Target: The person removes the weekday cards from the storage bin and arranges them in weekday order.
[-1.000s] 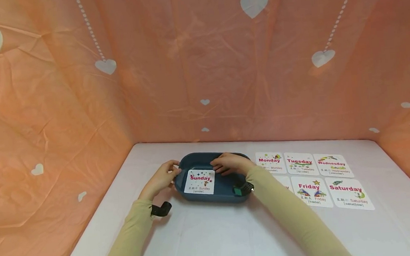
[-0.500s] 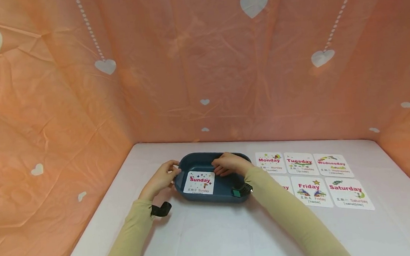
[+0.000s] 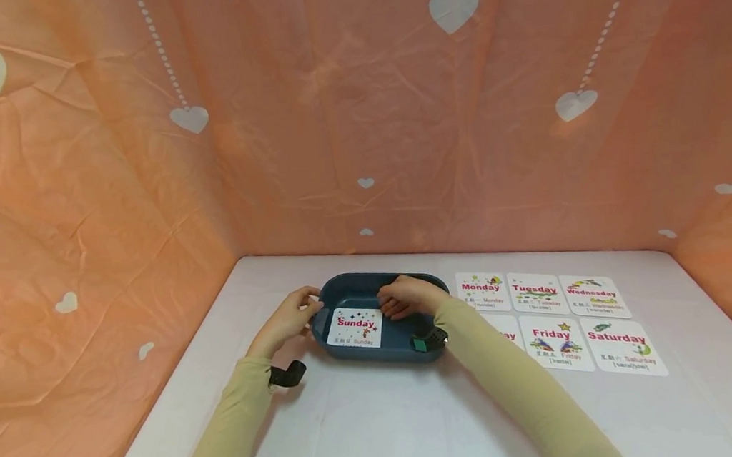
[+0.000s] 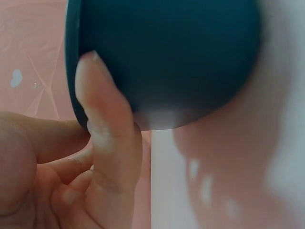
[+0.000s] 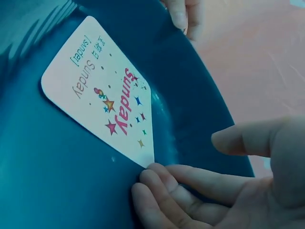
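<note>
A dark blue oval plastic basin [image 3: 382, 355] stands on the white table. Inside it lies a square white card marked "Sunday" [image 3: 355, 327], toward the basin's left end. My left hand [image 3: 287, 323] grips the left end of the rim, its digits on both sides of the wall [image 4: 167, 62] in the left wrist view. Reaching into the basin, my right hand [image 3: 413, 297] has loosely bent fingers. In the right wrist view those fingertips [image 5: 157, 174] touch or nearly touch a corner of the card [image 5: 107, 90], while the thumb [image 5: 243, 138] is held apart.
Right of the basin, cards lie in two rows: Monday [image 3: 482, 291], Tuesday [image 3: 537, 294] and Wednesday [image 3: 594, 296] behind, Friday [image 3: 556, 343] and Saturday [image 3: 623, 347] in front. Another front card [image 3: 506, 329] is partly covered by my right sleeve. Orange curtains [image 3: 357, 114] surround the table.
The Sunday card has sunk slightly lower and forward in the basin. My right hand has shifted very little; the left hand keeps its grip on the rim.
</note>
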The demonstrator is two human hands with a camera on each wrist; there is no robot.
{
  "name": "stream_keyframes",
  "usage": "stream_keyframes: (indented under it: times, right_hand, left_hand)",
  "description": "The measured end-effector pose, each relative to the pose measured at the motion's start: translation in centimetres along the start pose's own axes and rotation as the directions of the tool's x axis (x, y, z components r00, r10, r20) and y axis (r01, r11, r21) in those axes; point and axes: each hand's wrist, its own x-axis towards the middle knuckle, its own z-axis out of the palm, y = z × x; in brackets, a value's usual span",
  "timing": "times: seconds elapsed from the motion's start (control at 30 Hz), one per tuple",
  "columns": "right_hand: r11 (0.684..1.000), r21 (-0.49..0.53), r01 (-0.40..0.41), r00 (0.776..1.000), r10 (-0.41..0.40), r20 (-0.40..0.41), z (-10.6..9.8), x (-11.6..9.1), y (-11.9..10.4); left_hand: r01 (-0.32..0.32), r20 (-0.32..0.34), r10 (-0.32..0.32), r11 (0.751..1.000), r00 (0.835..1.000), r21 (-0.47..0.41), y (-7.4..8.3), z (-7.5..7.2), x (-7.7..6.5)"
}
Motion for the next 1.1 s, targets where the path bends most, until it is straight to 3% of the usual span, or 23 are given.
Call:
stream_keyframes:
  times: [0.43, 0.93, 1.1]
  right_hand:
    - [0.973, -0.229, 0.023, 1.000, -0.025, -0.007, 0.6, 0.4, -0.8]
    - [0.931, -0.360, 0.054, 0.997, -0.032, 0.065, 0.1, 0.1, -0.8]
    - [0.945, -0.319, 0.074, 0.994, -0.046, 0.095, -0.5, -0.1, -1.4]
  left_hand:
    - [-0.010, 0.003, 0.010, 1.000, 1.000, -0.002, -0.1, 0.0, 0.2]
    - [-0.004, -0.002, 0.004, 1.000, 1.000, -0.007, -0.5, 0.1, 0.1]
    - [-0.010, -0.006, 0.010, 1.000, 1.000, -0.005, -0.4, 0.0, 0.2]
